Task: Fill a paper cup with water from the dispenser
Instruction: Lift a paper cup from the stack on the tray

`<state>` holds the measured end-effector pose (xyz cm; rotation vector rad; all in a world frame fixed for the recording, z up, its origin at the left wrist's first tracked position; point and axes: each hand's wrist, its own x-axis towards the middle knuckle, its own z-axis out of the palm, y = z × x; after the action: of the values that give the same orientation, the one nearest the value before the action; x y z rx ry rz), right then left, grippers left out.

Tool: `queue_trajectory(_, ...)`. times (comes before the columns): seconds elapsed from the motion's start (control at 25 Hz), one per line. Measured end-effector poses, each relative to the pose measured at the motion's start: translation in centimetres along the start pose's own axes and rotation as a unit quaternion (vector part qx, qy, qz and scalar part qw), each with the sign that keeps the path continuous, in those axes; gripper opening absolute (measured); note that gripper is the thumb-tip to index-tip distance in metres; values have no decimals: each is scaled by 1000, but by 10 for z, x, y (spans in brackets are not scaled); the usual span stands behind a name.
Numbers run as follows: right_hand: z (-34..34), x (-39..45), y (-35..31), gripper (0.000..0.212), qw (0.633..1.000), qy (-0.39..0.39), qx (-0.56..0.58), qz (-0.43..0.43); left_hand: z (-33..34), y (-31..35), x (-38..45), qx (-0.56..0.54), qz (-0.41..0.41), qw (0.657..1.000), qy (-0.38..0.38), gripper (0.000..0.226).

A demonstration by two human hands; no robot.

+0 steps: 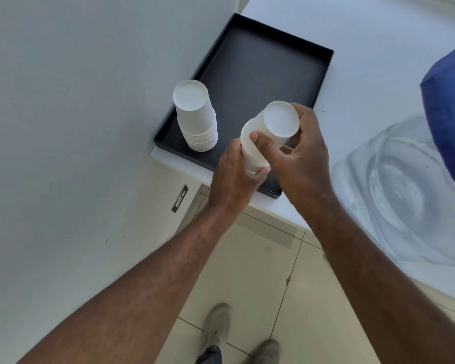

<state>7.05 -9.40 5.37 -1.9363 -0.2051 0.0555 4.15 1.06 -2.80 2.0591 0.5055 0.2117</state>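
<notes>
With your left hand (234, 174) wrapped around the nested paper cups (258, 148) and your right hand (300, 153) pinching the end cup (280, 122) above the tray's (247, 179) six-o'clock edge, squeezing harder could crush it or pull two away together.

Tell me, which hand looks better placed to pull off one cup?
Probably the right hand: its fingers wrap the top paper cup of the small upside-down stack, on the water bottle's side. The left hand grips the lower cups, steadying them.
</notes>
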Motion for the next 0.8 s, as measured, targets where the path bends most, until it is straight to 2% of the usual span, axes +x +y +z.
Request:
queue_trajectory(0.12, -13, -10, -17, 54, 998, 47, 51, -2, 1, 0, -1, 13, 0, 1000, 1, 65)
queue_trajectory(0.28, -31, -37, -30, 47, 981, 112, 153, 50, -2, 6, -18, 34, 8, 999, 15, 93)
queue_trajectory(0.36, -39, -58, -31, 41, 963, 131, 215, 94, -2, 13, -43, 21, 27, 998, 49, 89)
queue_trajectory(0.48, -51, -104, -25, 33, 931, 145, 287, 174, -9, 28, -97, -15, 5, 996, 86, 62)
queue_trajectory(0.56, -59, -140, -14, 30, 891, 152, 367, 218, -17, 39, -129, -124, -76, 989, 19, 47)
queue_trajectory(0.64, -66, -176, 0, 26, 870, 145, 405, 242, -24, 48, -152, -245, -153, 951, -115, 51)
queue_trajectory(0.72, -73, -210, 14, 39, 865, 143, 402, 262, -24, 52, -167, -278, -179, 915, -230, 64)
queue_trajectory(0.8, -82, -239, 26, 63, 871, 138, 377, 284, -20, 54, -178, -263, -176, 903, -291, 65)
